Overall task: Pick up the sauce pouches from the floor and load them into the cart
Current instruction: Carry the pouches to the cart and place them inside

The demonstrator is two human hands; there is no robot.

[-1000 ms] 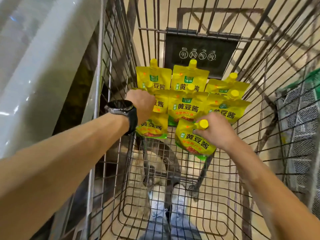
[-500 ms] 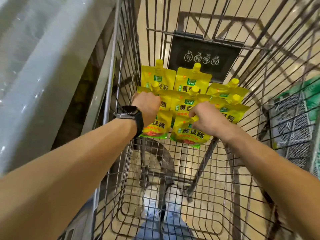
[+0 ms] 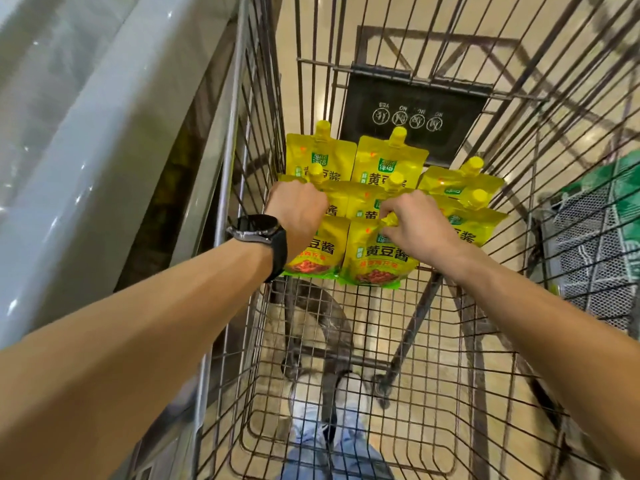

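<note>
Several yellow sauce pouches with yellow caps lie overlapping on the wire floor of the cart (image 3: 346,341), toward its far end. My left hand (image 3: 298,213), a black watch on its wrist, grips the top of the near-left pouch (image 3: 318,252). My right hand (image 3: 412,225) pinches the yellow cap of the near-middle pouch (image 3: 377,263). Both pouches lie flat on the cart floor, in front of the others. The left pouch's cap is hidden under my hand.
Wire cart walls (image 3: 256,133) rise on both sides, with a black sign panel (image 3: 412,112) at the far end. A grey sloped surface (image 3: 86,116) stands to the left. A green crate (image 3: 602,237) sits outside on the right. My shoes (image 3: 325,400) show through the cart floor.
Both hands moved forward and lowered their pouches onto the cart floor against the earlier ones; the right pouch, first hanging tilted, now lies flat.
</note>
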